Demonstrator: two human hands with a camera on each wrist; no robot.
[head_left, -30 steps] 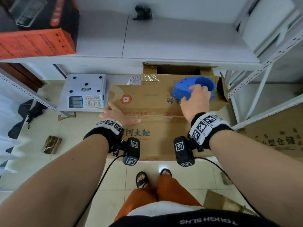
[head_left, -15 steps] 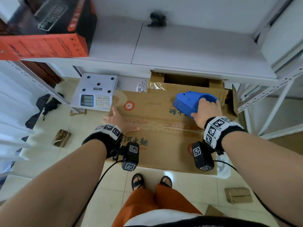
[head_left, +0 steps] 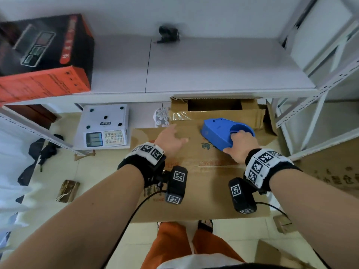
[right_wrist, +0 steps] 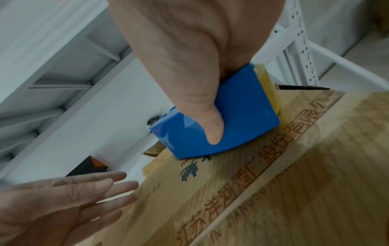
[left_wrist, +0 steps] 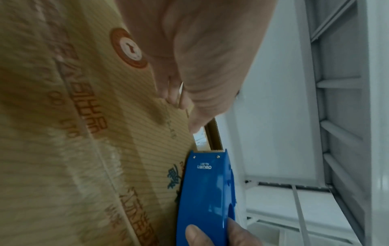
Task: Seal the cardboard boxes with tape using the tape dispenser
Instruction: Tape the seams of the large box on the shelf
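Cardboard box (head_left: 204, 193): brown corrugated board, fine ribbing visible in both wrist views, printed red and dark characters, a round red emblem (left_wrist: 128, 48) near its far left. It fills the centre of the head view; flaps closed, with a lengthwise seam running left to right across the middle.

Tape dispenser (head_left: 219, 133): glossy blue moulded plastic, wedge-shaped body with a round open hub, serrated metal edge at the nose, two small screws behind it. It sits on the box's far flap, right of centre in the head view. A yellowish tape roll edge (right_wrist: 267, 86) shows at its rear in the right wrist view.

Right hand (head_left: 240, 147): wrapped round the dispenser, fingers hooked into the hub, thumb (right_wrist: 211, 126) pressed flat on the blue side wall.

Left hand (head_left: 171, 141): fingers extended and together, palm down, holding nothing; fingertips at the box's far edge, left of the dispenser. Whether the palm touches the board cannot be told.

Behind the box, an opened carton (head_left: 213, 109). Centre left, a white electronic scale (head_left: 104, 125) with keypad.
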